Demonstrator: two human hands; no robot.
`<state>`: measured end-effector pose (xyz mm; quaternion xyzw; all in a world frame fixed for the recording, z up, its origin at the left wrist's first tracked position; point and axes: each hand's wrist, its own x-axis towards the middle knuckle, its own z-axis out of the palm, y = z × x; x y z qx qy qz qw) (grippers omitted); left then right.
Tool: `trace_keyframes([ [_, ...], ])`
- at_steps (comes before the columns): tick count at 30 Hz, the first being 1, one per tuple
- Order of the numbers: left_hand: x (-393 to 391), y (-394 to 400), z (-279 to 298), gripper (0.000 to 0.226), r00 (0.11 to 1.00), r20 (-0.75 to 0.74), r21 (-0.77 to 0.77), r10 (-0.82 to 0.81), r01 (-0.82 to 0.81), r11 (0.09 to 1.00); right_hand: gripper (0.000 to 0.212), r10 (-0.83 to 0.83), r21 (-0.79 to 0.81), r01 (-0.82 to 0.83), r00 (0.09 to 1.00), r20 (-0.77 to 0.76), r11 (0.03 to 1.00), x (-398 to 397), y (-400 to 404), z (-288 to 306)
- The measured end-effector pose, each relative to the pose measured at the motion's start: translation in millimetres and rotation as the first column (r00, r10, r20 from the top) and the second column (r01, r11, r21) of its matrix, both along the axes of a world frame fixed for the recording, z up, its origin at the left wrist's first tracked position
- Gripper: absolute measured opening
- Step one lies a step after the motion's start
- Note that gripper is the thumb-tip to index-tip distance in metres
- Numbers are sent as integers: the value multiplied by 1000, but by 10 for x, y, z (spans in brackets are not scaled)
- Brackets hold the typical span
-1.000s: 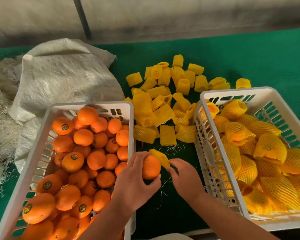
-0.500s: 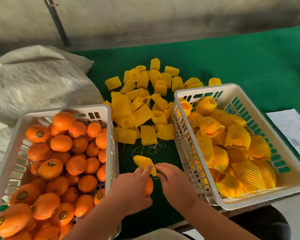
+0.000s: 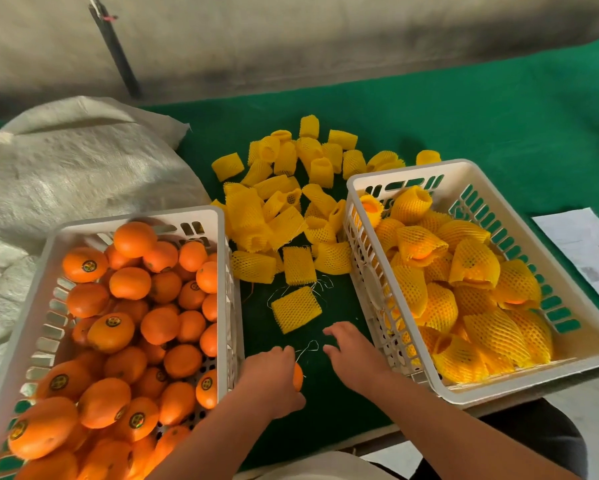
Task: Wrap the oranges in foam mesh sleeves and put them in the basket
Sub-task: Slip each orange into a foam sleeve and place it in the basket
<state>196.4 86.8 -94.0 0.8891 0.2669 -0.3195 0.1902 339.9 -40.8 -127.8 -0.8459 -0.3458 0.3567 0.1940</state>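
Sack (image 3: 83, 174): pale woven, slumped on the green surface (image 3: 464, 116), far left of your grips.

Left basket (image 3: 31, 327): white, slotted, heaped with bare oranges (image 3: 159, 325), several stickered. Its right wall sits just beside your left hand.

Left hand (image 3: 270, 379): your grip is curled round one bare orange (image 3: 298, 375), of which only a sliver shows at the fingers' right edge. It is held low over the surface between the two baskets.

Loose sleeve (image 3: 296, 309): one flat yellow foam mesh piece on the surface, just beyond both grips, touching neither.

Sleeve pile (image 3: 291, 202): many empty yellow sleeves farther beyond it, between the baskets' far ends.

Right hand (image 3: 351, 351): your grip is empty, fingers relaxed and spread, near the loose sleeve and beside the right basket's near wall.

Right basket (image 3: 464, 168): white, holding wrapped oranges (image 3: 474, 261) in yellow mesh.

Paper (image 3: 589, 251): white sheet on the surface, far right.
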Motion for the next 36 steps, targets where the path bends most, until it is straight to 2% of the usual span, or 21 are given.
trace_keyframes([
  [5, 13, 15, 1, 82, 998, 24, 39, 53, -54, 998, 49, 196, -162, -189, 980, 25, 968, 113, 282, -36],
  [11, 13, 5, -53, 76, 996, -53, 65, 70, -67, 996, 77, 486, -379, -459, 873, -26, 804, 27, 744, 57],
  [14, 24, 19, -97, 77, 987, -152, 60, 53, -44, 997, 91, 520, -486, -490, 850, -85, 723, -73, 996, 58],
  [17, 56, 47, -132, 79, 973, -230, 40, 28, -19, 999, 94, 549, -565, -512, 827, -121, 647, -137, 1156, -32],
  [19, 84, 73, -165, 77, 966, -259, 27, 22, -16, 1000, 94, 547, -603, -497, 829, -118, 624, -164, 1234, -153],
  [21, 114, 72, -156, 75, 965, -261, 35, 21, -13, 999, 96, 510, -616, -451, 855, -92, 645, -165, 1235, -241],
  [24, 156, 118, -208, 76, 967, -250, 15, 47, -45, 999, 87, 438, -542, -397, 897, -57, 741, -103, 1189, -315],
  [26, 171, 124, -230, 82, 972, -217, -4, 91, -94, 996, 62, 377, -385, -341, 926, 20, 858, -35, 1062, -274],
  [28, 160, 113, -247, 95, 981, -124, -10, 150, -153, 988, 35, 290, -187, -266, 950, 115, 946, 29, 885, -228],
  [30, 145, 88, -255, 112, 979, 39, -25, 200, -199, 980, 29, 199, -49, -193, 967, 159, 980, 75, 714, -178],
  [32, 145, 57, -249, 120, 959, 182, -43, 216, -212, 976, 31, 127, 11, -131, 977, 170, 991, 103, 560, -131],
  [34, 156, 28, -237, 118, 952, 230, -58, 202, -193, 979, 27, 82, 47, -91, 984, 160, 995, 89, 442, -136],
  [36, 160, -4, -225, 112, 966, 205, -56, 158, -149, 987, 23, 46, 61, -55, 989, 141, 997, 55, 366, -179],
])
